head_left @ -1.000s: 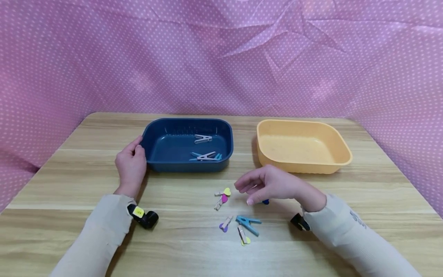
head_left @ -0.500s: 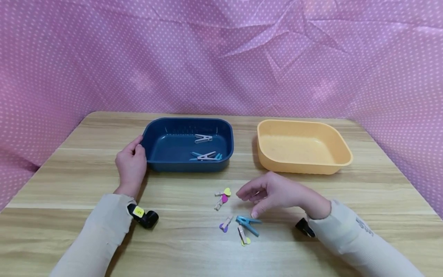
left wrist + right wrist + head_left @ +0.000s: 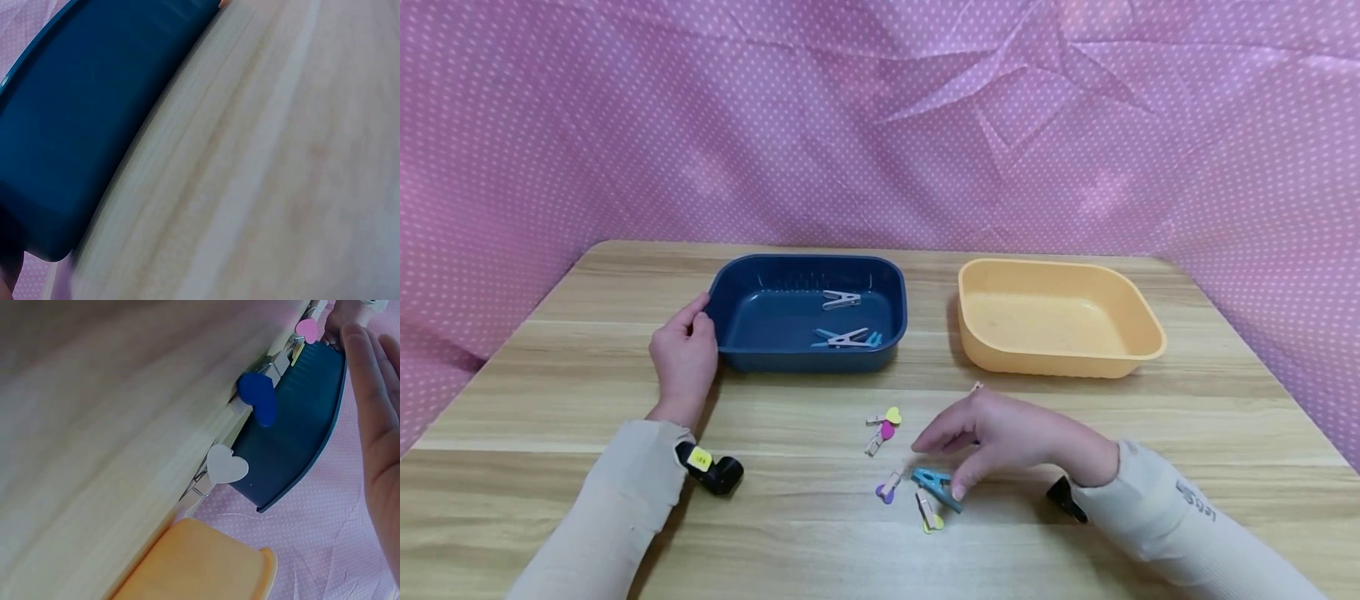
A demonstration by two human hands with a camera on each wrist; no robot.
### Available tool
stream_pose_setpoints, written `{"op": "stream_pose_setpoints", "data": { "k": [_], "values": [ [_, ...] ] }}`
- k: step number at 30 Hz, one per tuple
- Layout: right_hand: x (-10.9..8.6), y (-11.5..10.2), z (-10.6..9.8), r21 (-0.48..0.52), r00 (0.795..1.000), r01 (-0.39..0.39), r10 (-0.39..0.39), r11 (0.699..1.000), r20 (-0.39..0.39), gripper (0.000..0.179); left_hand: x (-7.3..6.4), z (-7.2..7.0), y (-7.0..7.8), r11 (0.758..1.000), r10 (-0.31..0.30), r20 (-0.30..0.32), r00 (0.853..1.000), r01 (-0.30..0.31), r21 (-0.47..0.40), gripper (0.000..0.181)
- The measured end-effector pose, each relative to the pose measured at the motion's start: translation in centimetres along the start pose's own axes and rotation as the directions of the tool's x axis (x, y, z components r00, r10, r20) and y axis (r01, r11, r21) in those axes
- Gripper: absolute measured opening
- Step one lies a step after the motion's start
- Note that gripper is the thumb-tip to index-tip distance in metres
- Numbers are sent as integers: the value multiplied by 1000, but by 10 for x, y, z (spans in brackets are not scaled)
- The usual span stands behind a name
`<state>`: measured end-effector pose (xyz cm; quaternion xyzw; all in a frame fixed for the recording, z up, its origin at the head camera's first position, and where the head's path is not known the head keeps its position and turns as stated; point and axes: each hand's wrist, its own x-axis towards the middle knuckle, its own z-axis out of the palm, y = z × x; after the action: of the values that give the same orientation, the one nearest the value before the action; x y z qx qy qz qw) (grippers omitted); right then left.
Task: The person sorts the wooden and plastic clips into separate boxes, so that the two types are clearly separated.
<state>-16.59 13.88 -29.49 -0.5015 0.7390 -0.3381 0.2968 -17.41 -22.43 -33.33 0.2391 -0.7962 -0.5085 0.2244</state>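
My left hand (image 3: 685,362) holds the left rim of a dark blue plastic basin (image 3: 808,360), thumb and index finger at the edge. Inside the basin lie a few plastic clothespins, among them a pale one (image 3: 841,301). My right hand (image 3: 1003,433) hovers palm down above the table, its fingers loosely bent and holding nothing. Its thumb overlaps a blue plastic clothespin (image 3: 934,481) in the head view. Small wooden clips with hearts lie close by: yellow (image 3: 892,416), magenta (image 3: 887,430) and purple (image 3: 885,492). The right wrist view shows a blue-heart clip (image 3: 257,397) and a white-heart clip (image 3: 226,465), mostly hidden by the hand from above.
A yellow basin (image 3: 1060,364) stands at the back right with nothing in it. Another clip with a yellow heart (image 3: 928,512) lies nearest the front. Pink dotted cloth (image 3: 880,125) hangs behind the wooden table (image 3: 587,333).
My right hand has moved down and toward the front, its thumb now over the blue clothespin. The left hand and both basins stay where they were.
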Motion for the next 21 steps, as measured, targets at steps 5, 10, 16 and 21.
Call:
{"op": "stream_pose_setpoints", "data": {
  "k": [5,10,16,21],
  "values": [
    [0,0,1,-1,998,-43,43,999,40,48,-1,-1,0,1000,-5,9,1000,5,-4,37],
    [2,-1,2,-7,993,-91,91,996,80,47,-1,-1,1,1000,-3,8,1000,3,-6,37],
    [5,-2,4,-42,987,-101,105,994,124,47,-1,-1,2,1000,4,8,1000,-4,-6,37],
    [5,-1,4,-51,984,-78,85,996,156,48,-1,-1,1,1000,-1,6,1000,1,-12,37]
  ]
}}
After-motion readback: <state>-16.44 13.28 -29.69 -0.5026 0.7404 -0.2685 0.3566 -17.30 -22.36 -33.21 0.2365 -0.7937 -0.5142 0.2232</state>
